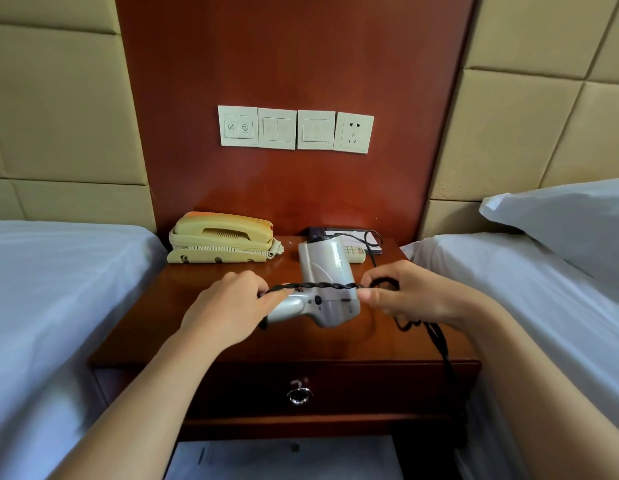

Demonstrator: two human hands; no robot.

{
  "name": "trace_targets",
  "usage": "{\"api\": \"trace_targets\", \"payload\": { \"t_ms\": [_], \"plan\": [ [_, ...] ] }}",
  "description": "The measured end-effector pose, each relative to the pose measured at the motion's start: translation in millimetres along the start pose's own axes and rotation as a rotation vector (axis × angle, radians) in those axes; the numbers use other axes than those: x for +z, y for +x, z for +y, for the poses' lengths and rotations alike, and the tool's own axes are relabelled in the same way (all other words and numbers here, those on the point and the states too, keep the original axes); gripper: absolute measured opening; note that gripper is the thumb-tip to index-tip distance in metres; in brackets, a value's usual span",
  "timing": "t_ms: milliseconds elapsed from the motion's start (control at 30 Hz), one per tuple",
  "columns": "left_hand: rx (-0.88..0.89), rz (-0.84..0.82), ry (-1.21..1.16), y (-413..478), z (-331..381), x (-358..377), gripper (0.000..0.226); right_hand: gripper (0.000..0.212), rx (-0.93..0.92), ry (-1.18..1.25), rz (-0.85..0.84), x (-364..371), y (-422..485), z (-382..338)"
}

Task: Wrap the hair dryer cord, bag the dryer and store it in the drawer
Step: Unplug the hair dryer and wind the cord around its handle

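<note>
- Both forearms reach in from below, wrists level, the hands facing each other across the hair dryer (327, 282).
- Left hand (228, 306): back of the hand up, fingers curled down and in around the end of the dryer's handle, with the cord (321, 285) running out from under the fingertips.
- Right hand (412, 292): knuckles turned outward, thumb and fingers closed in a pinch on the cord, and a small loop of it pokes up above the fingers.
- Between the two hands the black, twisted cord is pulled taut — a straight line lying across the silver body of the dryer.
- The dryer is over the middle of the wooden table (214, 282), handle toward the left hand, barrel pointing away at the wall; whether it rests on the wood or hangs just above it, I cannot tell.
- Below the right hand the slack cord drops in a tangle, crosses the table's front edge and hangs down on the right.
- The drawer (370, 389) in the table's front is closed — its ring pull hangs at the centre.
- Behind the dryer: a cream telephone (221, 237) on the left, a remote control (354, 253) just beside the barrel.
</note>
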State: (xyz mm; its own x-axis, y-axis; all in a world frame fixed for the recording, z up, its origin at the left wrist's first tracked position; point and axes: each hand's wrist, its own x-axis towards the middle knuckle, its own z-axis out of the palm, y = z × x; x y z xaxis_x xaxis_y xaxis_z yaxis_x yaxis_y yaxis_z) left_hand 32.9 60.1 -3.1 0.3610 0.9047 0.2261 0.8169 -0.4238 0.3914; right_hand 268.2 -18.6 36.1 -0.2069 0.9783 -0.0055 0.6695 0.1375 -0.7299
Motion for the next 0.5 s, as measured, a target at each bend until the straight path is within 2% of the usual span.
{"api": "trace_targets", "payload": {
  "t_ms": [167,333,500],
  "plan": [
    [0.025,-0.059,-0.021,-2,4,1,0.057,0.029,-0.119,-0.166,0.275,4,8,11],
    [0.078,-0.185,-0.188,-2,14,5,0.051,0.026,-0.143,-0.225,0.583,7,18,18],
    [0.100,-0.311,-0.216,-4,20,8,0.047,0.030,-0.068,-0.310,0.666,4,24,22]
  ]
}}
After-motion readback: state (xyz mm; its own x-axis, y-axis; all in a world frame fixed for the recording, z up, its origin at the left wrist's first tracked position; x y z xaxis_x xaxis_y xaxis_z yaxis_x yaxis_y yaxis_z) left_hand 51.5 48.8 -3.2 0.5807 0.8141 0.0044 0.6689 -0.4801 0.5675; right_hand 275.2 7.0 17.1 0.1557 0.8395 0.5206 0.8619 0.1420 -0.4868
